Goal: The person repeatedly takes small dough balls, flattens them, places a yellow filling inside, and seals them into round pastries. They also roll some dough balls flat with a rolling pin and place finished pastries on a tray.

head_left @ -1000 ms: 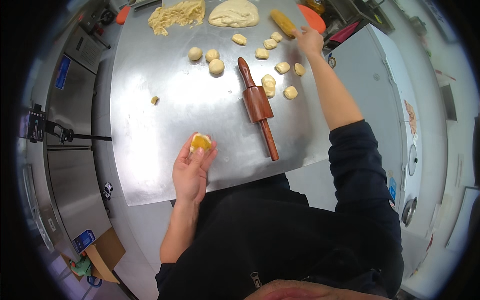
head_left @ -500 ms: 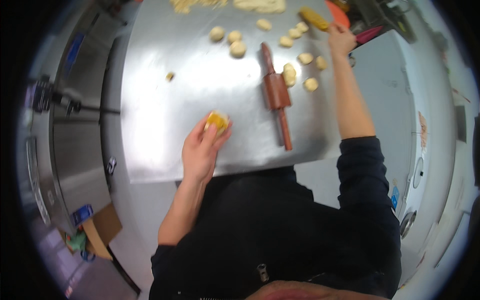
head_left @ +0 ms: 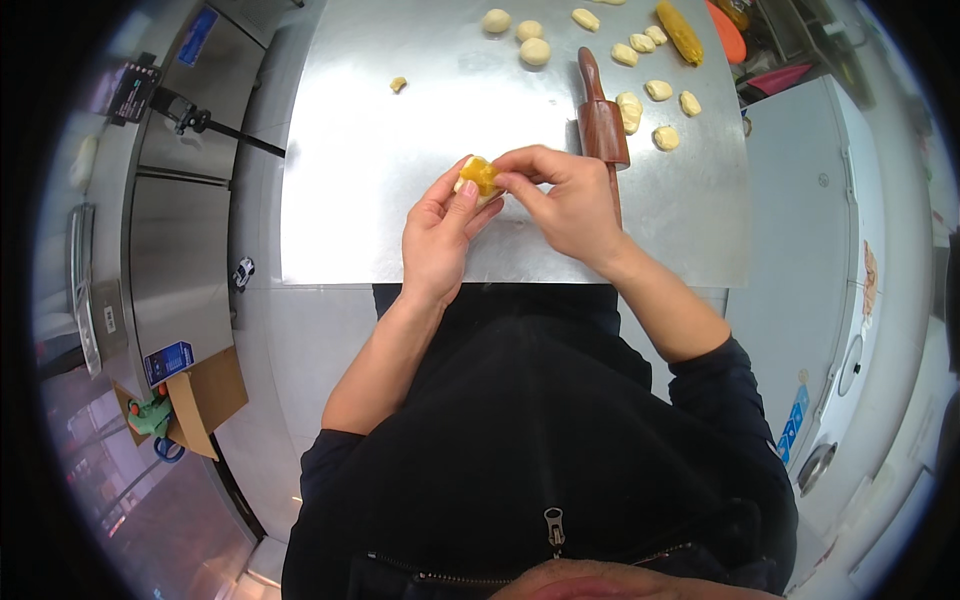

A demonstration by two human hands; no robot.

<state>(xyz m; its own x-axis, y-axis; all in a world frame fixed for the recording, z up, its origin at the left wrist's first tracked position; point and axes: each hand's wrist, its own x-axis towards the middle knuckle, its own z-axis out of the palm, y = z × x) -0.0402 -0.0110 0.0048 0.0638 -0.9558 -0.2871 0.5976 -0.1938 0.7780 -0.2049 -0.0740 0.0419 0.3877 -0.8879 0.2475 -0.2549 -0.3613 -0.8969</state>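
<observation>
My left hand [head_left: 440,225] cradles a small piece of dough [head_left: 464,184] with yellow filling [head_left: 480,176] on top, its thumb resting on the near side. My right hand [head_left: 570,200] has come in from the right, thumb and forefinger pinched at the right edge of the dough; whether a bit of filling is between them is hidden. Just beyond the right hand lies a wooden rolling pin [head_left: 603,132], its near handle partly covered by that hand. A log of yellow filling [head_left: 680,32] rests on the far right of the metal table [head_left: 350,200].
Several dough pieces [head_left: 657,90] are scattered right of the rolling pin, one touching it. Round dough balls [head_left: 535,51] sit at the far middle. A small yellowish scrap [head_left: 398,85] lies at left. An orange round item [head_left: 727,35] stands by the far right edge.
My right hand has left the yellow log at the far right and moved in to the dough piece. The left hand still holds that piece. The view has shifted.
</observation>
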